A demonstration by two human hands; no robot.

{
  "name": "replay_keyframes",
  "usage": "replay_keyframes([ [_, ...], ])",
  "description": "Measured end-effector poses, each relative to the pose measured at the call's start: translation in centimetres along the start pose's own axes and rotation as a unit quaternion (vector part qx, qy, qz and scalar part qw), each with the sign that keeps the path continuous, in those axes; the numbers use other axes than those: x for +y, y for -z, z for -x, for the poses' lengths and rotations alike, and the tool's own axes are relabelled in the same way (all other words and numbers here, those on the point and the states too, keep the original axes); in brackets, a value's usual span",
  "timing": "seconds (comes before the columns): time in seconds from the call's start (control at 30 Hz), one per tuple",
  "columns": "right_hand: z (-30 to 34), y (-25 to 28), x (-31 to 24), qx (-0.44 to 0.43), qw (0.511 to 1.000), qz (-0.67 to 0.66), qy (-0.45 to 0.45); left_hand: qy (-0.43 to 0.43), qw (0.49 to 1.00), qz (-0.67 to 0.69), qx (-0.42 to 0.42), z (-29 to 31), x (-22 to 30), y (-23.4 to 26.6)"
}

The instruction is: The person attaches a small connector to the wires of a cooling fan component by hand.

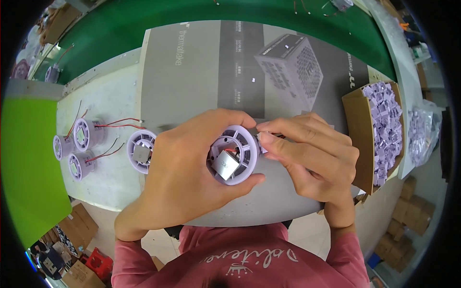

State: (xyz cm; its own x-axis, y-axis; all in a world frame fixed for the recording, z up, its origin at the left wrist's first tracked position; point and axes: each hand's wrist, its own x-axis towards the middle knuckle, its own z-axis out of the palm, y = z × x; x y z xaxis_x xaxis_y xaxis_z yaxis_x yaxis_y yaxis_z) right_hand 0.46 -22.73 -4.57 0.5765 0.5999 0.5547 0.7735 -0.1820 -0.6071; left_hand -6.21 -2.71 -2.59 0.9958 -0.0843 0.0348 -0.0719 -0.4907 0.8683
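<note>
My left hand (pixel 177 161) is wrapped round a lilac round plastic housing (pixel 248 163), its open ribbed end facing up. Inside the housing sits a silver rectangular battery pack (pixel 226 164), with a bit of red wire beside it. Close against the housing's right side, my right hand (pixel 314 156) has thumb and forefinger pinched together on a small pale piece (pixel 262 139), mostly covered by the fingers; its kind I cannot make out. Partly behind my left hand, another lilac housing (pixel 141 152) stands on the table with a silver pack in it.
Several lilac housings (pixel 89 134) with red and black wires stand at the left. A grey printed cardboard sheet (pixel 192 96) covers much of the table. At the right is a cardboard box (pixel 357 139) filled with small lilac parts (pixel 384 125). A green belt (pixel 158 19) runs along the back.
</note>
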Motion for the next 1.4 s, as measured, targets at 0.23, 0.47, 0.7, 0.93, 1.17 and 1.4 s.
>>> replay_keyframes([
  [0.23,0.3,0.1,-0.3,0.040,0.998,0.047,0.025,-0.032,0.999,0.010,0.037,-0.2,-0.3,-0.7],
  [0.47,0.1,1.7,-1.6,-0.005,0.996,-0.056,-0.074,-0.017,0.982,0.173,-0.067,-1.0,-0.7,0.1],
  [0.7,0.8,0.9,-1.0,-0.012,0.999,0.038,-0.025,-0.037,0.997,0.070,-0.020,-0.8,-0.9,-0.7],
  [0.93,0.6,0.5,-0.5,0.008,0.999,-0.034,-0.029,-0.089,0.995,0.050,-0.025,-1.1,-1.0,-0.4],
  [1.17,-0.5,2.2,-0.8,0.018,0.995,0.070,0.061,-0.195,0.978,-0.013,0.074,-1.1,0.4,-0.7],
  [1.4,0.9,3.1,-1.4,0.220,0.971,0.081,0.048,-0.223,0.974,0.006,0.037,-1.0,1.3,0.6],
])
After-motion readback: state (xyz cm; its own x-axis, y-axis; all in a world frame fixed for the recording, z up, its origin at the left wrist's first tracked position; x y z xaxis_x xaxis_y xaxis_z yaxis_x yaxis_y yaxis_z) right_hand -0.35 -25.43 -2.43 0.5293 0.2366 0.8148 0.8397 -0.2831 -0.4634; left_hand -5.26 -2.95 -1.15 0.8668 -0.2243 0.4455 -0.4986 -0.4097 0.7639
